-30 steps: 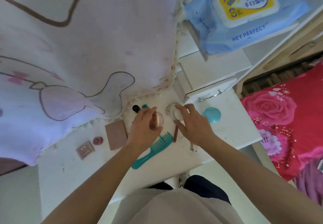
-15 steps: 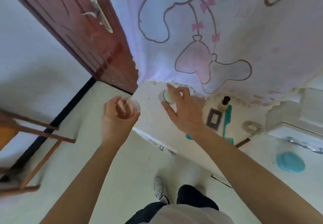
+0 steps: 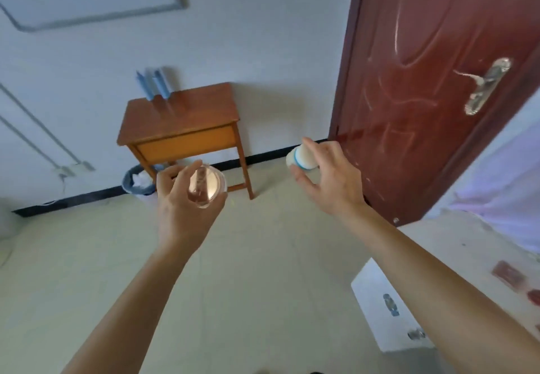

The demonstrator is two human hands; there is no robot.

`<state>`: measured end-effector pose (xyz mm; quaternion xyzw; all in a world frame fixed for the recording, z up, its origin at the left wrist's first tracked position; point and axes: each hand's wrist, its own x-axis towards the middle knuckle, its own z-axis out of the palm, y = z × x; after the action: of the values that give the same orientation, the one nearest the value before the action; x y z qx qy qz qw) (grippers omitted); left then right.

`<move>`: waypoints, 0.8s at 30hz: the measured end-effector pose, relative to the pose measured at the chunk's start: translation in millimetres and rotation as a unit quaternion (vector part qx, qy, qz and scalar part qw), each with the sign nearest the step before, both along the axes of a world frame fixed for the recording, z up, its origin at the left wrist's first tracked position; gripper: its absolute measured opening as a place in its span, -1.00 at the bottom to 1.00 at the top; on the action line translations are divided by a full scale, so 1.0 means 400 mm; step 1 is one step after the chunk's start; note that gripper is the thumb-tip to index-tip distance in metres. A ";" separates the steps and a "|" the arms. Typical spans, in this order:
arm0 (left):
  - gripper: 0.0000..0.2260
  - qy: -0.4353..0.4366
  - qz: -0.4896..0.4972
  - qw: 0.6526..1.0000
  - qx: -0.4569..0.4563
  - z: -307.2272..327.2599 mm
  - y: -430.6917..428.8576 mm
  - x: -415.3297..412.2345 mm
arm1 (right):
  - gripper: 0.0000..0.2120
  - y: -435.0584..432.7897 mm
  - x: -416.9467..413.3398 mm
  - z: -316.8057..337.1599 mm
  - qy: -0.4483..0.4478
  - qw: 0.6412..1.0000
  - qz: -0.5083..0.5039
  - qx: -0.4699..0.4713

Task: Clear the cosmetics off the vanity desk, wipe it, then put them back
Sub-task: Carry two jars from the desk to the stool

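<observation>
Clear round compact (image 3: 203,186) pinched by rim in left hand (image 3: 187,207); small white jar with blue band (image 3: 299,159) clasped in right hand (image 3: 331,180), fingertips only. Both look light, rigid, slick; hold around sides.

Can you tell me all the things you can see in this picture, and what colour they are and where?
Small wooden side table: one, brown, against the wall.
Folded blue paper thing: one, blue, on the table's back edge.
Waste bin: one, grey, under the table.
Wooden door: one, dark red, right, with silver handle.
White vanity desk: one, lower right corner.
Small reddish cosmetic cases: a few, on the desk.
Clear round pink jar: one, in left hand.
White round jar with blue band: one, in right hand.
</observation>
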<state>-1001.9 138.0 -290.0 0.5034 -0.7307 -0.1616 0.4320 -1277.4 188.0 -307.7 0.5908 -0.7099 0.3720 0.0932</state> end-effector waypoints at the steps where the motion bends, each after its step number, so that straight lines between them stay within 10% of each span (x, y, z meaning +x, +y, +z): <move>1: -0.40 -0.002 0.015 1.000 -0.004 0.009 -0.042 0.065 | -0.49 -0.066 0.058 0.008 0.006 1.000 0.015 -0.006; 10: -0.43 0.009 0.093 0.995 -0.027 0.051 -0.366 0.351 | -0.49 -0.493 0.368 0.017 -0.004 0.994 0.108 -0.007; 24: -0.44 -0.050 0.088 0.994 0.029 -0.037 -1.052 0.258 | -0.49 -1.256 0.335 -0.085 -0.026 0.986 0.162 0.017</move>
<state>-898.6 -282.6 -304.8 0.5856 -0.6990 -0.1186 0.3929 -1143.5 -314.2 -341.7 0.6895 -0.6135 0.3850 0.0032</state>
